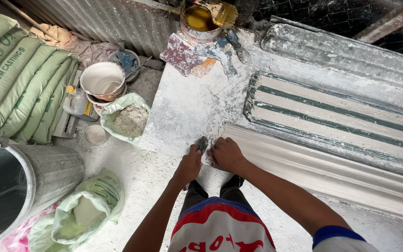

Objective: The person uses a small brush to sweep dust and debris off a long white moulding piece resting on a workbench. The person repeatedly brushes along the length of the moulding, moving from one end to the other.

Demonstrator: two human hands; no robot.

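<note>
Two bare hands meet at the near edge of a plaster-dusted work slab (187, 107). Left hand (190, 164): fingers curled closed around a small scraper (202, 143), its dark blade pointing up onto the slab and touching the powder. Right hand (227, 154): half closed, knuckles bent, fingertips pressed down on the left end of a long white plaster moulding (332, 175); it grips nothing.

One moulding, smooth, pale, ribbed lengthwise, runs from the right hand away toward the lower right. One mould (332, 116) lies just behind it, oblong, with green and white stripes and a crusted rim.

At the far end of the slab: one tin (198, 22) of yellowish liquid, one brush (220, 13) with pale bristles laid across its rim, and several flat spatulas (197, 56), smeared red, blue and grey, just beside the tin.

Left of the slab, on the dusty floor: one round white bowl (102, 80), smooth inside; one open green bag (127, 117) of grey-white powder touching the slab edge; one small plastic bottle (76, 101); one small round lid (94, 134).

Far left: a stack of pale green woven sacks (10, 74), at least four. Lower left: one grey metal drum (22, 179), and one crumpled green bag (82, 212) beside it, holding a pale lump.

Behind everything stands corrugated metal sheeting (113, 21).
</note>
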